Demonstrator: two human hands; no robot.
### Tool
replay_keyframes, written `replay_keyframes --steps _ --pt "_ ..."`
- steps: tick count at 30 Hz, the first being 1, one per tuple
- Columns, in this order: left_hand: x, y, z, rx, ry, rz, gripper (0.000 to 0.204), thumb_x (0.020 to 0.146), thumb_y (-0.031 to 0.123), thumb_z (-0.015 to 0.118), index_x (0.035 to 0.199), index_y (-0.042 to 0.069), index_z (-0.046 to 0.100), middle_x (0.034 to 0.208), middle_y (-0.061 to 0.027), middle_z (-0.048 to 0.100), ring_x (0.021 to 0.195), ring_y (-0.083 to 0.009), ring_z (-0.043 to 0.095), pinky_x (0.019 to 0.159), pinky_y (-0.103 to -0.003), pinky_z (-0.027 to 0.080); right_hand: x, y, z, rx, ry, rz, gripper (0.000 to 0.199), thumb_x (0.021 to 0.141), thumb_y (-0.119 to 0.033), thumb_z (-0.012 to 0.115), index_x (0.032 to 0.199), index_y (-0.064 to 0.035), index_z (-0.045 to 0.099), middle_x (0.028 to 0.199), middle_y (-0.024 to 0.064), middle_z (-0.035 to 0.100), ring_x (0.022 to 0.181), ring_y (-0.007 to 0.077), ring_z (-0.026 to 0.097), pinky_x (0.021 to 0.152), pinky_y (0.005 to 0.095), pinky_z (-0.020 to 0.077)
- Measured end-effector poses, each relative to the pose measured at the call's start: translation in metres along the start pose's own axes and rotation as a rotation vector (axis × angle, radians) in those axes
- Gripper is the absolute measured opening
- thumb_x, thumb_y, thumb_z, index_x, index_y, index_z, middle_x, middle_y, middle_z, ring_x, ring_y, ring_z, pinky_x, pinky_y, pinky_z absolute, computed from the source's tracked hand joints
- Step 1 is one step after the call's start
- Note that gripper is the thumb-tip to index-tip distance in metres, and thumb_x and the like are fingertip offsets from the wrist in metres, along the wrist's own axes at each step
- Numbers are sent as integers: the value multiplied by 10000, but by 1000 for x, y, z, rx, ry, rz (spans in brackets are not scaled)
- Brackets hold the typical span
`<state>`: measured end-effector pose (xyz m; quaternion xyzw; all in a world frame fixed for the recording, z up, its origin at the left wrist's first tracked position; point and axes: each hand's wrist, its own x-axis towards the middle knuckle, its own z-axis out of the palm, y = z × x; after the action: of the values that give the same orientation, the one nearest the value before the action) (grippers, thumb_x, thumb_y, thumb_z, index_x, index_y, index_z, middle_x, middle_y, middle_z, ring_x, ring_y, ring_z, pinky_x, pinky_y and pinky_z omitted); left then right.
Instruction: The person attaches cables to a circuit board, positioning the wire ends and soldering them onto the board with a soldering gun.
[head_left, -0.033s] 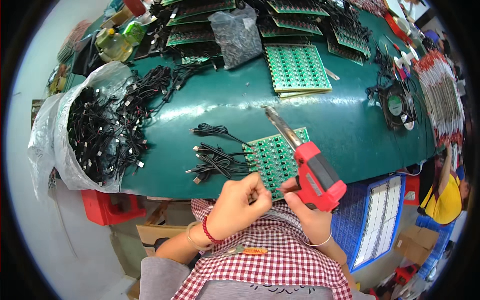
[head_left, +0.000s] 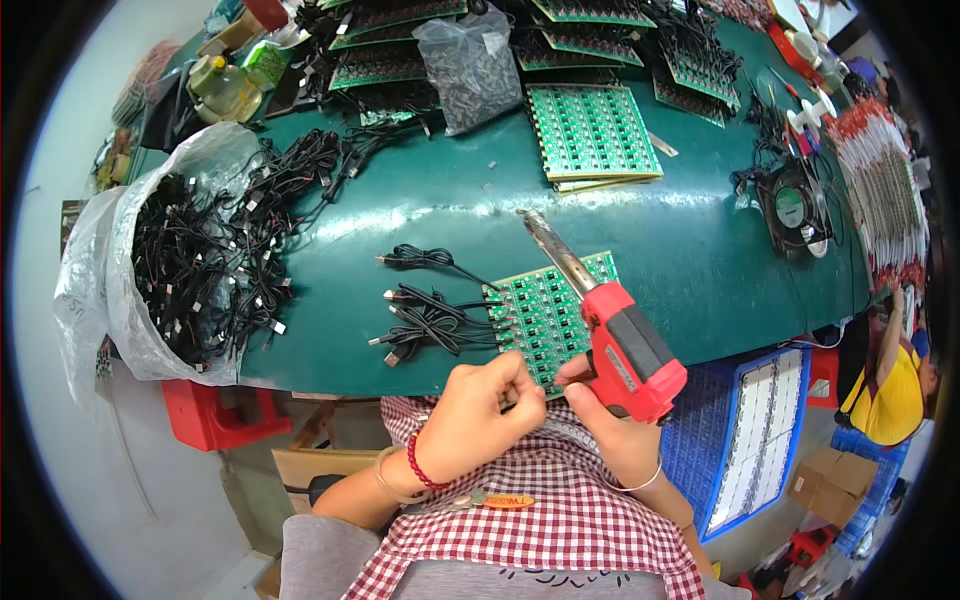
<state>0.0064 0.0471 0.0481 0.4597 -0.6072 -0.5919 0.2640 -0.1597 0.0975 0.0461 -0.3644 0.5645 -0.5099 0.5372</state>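
Observation:
A red-and-black soldering gun (head_left: 640, 350) with a long metal barrel is gripped in my right hand (head_left: 622, 432). Its barrel points up and to the left, over the far part of a green circuit board panel (head_left: 540, 325). My left hand (head_left: 488, 402) is closed in a pinch at the panel's near left corner; whatever its fingers hold is hidden. Several black USB cables (head_left: 435, 325) lie left of the panel, their ends reaching its left edge.
At left, a clear plastic bag (head_left: 120, 285) spills bundled black cables (head_left: 215, 265). Beyond my hands sits a stack of green panels (head_left: 592, 135), beside a bag of small dark parts (head_left: 470, 75). A fan (head_left: 793, 210) stands at right; a blue crate (head_left: 715, 430) is below the table edge.

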Motion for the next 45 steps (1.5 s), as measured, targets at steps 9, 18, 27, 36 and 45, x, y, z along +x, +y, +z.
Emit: replay_keyframes --steps 9,18,27,36,45 --pt "-4 -7 16 105 9 60 102 789 18 614 755 -13 523 560 -54 560 467 -77 505 447 -248 394 -7 10 -11 -193 -21 3 320 829 19 657 1125 19 537 899 54 658 807 94 625 725 242 504" --pt "-6 -14 27 164 163 163 73 796 -2 622 786 -12 550 572 -42 570 475 -50 491 447 -228 387 -12 19 -3 -52 39 73 145 811 5 688 943 -13 630 825 26 662 746 78 619 653 236 496" --pt "-11 -21 26 175 165 211 111 785 2 654 801 -3 544 620 -39 595 496 -50 513 455 -217 394 -7 15 -6 -40 61 129 105 852 -17 648 955 -3 630 843 26 653 773 94 614 701 256 494" --pt "-18 -21 21 192 115 247 133 777 8 669 840 15 552 692 -37 616 513 -61 524 466 -208 403 -11 16 -10 84 -29 172 464 810 24 636 1225 11 429 895 98 635 826 164 617 742 306 500" --pt "-20 -24 26 197 128 213 126 776 -6 662 833 10 551 687 -44 612 509 -63 531 457 -216 398 -9 13 -9 9 -95 135 48 858 -45 624 896 -20 610 785 -17 592 694 65 547 636 240 453"
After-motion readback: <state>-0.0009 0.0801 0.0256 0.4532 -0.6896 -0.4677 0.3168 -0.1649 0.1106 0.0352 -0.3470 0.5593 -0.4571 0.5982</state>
